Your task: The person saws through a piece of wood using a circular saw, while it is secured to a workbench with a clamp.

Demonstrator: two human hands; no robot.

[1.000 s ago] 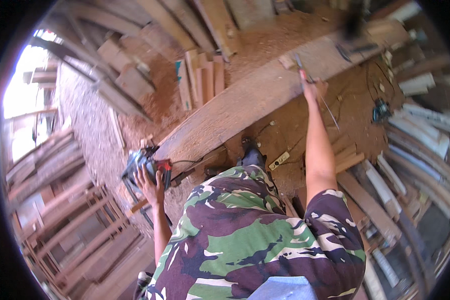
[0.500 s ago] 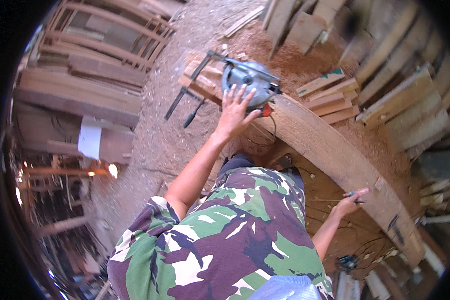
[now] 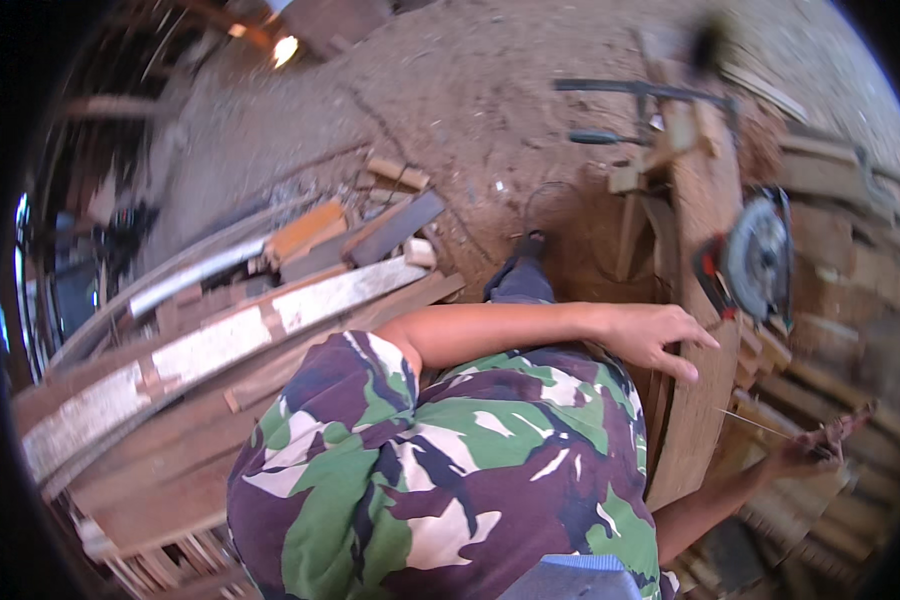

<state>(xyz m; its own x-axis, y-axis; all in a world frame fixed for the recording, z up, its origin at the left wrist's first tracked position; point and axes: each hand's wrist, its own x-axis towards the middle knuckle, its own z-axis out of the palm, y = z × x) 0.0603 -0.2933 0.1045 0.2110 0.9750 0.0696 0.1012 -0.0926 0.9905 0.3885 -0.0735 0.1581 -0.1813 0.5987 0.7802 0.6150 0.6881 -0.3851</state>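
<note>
My left hand (image 3: 655, 338) reaches over a long wooden beam (image 3: 705, 390), fingers apart and nothing in them. Beyond its fingertips a circular saw (image 3: 757, 262) with a grey round guard and red parts rests at the beam's right edge. My right hand (image 3: 815, 447) is out past the beam's right side, over stacked wood and smeared by motion. Its fingers look closed round a thin rod (image 3: 748, 421) that sticks out toward the beam. What else is in that hand is too blurred to name.
A bar clamp (image 3: 642, 90) with a dark handle grips the beam's far end, near small wood blocks (image 3: 685, 135). Boards (image 3: 840, 390) are piled along the right. On the left lie long planks (image 3: 220, 350), some with white paint, and offcuts (image 3: 310, 230). Sawdust covers the ground.
My view has turned, so the beam now runs up the right side. My left hand has come off the saw. My right hand has moved from above the beam to beyond its right side.
</note>
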